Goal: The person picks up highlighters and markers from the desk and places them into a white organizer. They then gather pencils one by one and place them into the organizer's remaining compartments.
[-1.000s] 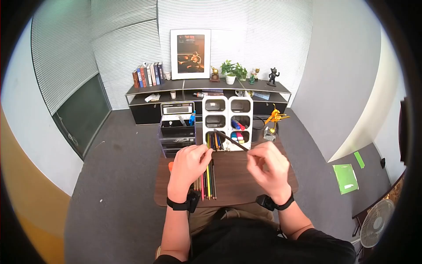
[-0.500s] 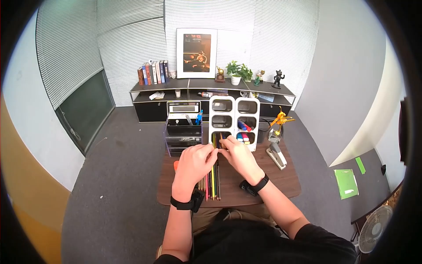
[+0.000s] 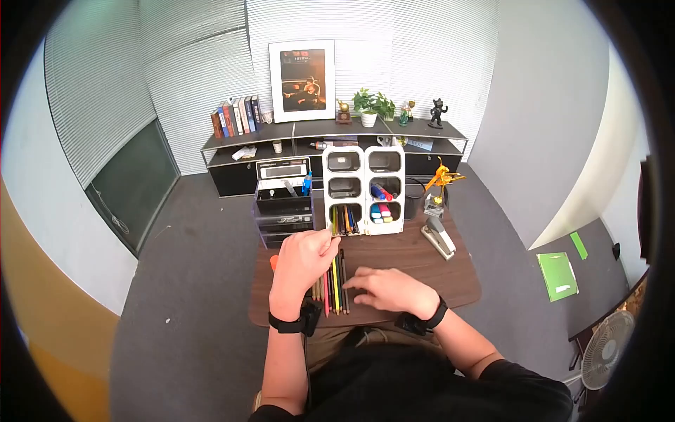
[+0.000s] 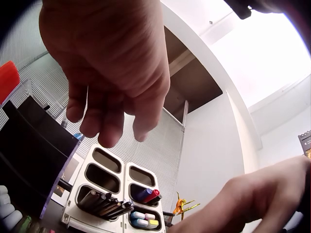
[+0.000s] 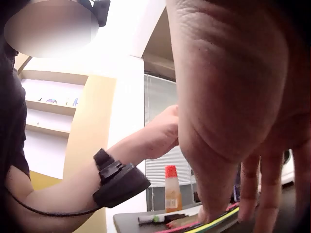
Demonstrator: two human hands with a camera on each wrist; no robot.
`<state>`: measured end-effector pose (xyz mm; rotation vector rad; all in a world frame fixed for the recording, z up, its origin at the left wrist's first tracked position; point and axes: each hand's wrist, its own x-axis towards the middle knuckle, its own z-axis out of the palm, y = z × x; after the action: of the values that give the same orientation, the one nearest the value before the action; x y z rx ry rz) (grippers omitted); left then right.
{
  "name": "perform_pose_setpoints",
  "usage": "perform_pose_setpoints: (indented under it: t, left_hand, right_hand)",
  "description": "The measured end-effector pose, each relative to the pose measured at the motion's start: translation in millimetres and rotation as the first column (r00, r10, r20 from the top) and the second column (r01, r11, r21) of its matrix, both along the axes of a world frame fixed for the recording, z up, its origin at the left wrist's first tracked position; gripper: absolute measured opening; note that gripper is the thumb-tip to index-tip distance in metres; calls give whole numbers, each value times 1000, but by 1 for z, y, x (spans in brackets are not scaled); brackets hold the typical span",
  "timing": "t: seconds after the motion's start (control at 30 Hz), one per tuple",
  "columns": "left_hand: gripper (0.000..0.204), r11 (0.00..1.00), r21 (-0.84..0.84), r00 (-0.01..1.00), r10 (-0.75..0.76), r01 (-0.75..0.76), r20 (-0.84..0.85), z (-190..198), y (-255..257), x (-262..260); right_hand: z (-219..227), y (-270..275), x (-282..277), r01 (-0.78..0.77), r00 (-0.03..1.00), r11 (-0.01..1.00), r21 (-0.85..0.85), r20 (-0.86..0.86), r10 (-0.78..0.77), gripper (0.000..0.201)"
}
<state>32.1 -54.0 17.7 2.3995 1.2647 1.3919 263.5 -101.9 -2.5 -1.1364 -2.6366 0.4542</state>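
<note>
My left hand [image 3: 302,260] hovers over the left end of the desk, just in front of a white six-compartment organizer [image 3: 364,184]. Its fingers hang loosely curled around nothing in the left wrist view. Fingers spread, my right hand [image 3: 392,288] reaches low over the desk, its fingertips beside a row of colored pencils [image 3: 336,290]. That row includes pink, yellow and dark ones, partly hidden behind the left hand. More pencils [image 4: 104,205] stand in the organizer's lower left compartment. Markers [image 3: 382,193] and highlighters [image 3: 380,212] fill two right compartments.
Left of the organizer stands a dark desk caddy [image 3: 284,205] with pens in it. A stapler [image 3: 439,238] and a yellow figurine [image 3: 441,181] are at the right. A red-capped glue bottle [image 5: 172,190] stands on the desk's left side.
The right hand carried a dark pencil to the lower left compartment, let go of it, and came back down to the pencil row. The left hand has stayed nearly in place.
</note>
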Motion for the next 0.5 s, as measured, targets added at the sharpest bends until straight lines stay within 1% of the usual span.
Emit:
perform_pose_setpoints:
  t: [0.03, 0.07, 0.13, 0.2, 0.3, 0.37, 0.4, 0.47, 0.5]
  left_hand:
    - [45, 1000, 3, 1000, 6, -6, -6, -1, 0, 0]
    - [46, 1000, 6, 1000, 13, -13, -11, -2, 0, -1]
    - [46, 1000, -1, 1000, 16, -16, -17, -1, 1, -2]
    - [47, 1000, -16, 1000, 18, -19, -16, -1, 1, -3]
    - [47, 1000, -22, 1000, 17, -17, -10, -2, 1, -3]
    - [44, 999, -8, 997, 39, -39, -59, -1, 1, -3]
    - [44, 999, -9, 998, 39, -40, -59, -1, 0, -2]
    - [43, 1000, -5, 999, 25, -25, -43, 0, 0, -2]
    - [43, 1000, -3, 999, 29, -29, -41, 0, 0, -2]
  right_hand:
    - [-4, 1, -3, -18, 1000, 996, -84, -5, 17, 35]
    - [-7, 1, -5, -16, 1000, 997, -80, -11, 15, 35]
    - [-13, 2, -7, 12, 999, 996, -90, 40, -8, 32]
    - [-20, 6, -5, 8, 1000, 996, -91, 17, -7, 29]
    - [-25, 6, -4, 50, 999, 994, -93, 3, -50, 24]
    - [-25, 5, -5, 82, 996, 988, -128, -34, -87, 20]
    - [-29, 6, -6, 81, 996, 988, -128, -34, -86, 20]
    - [-41, 7, -8, 124, 991, 991, -55, -50, -126, 18]
    - [-43, 6, -8, 120, 991, 991, -53, -48, -122, 18]
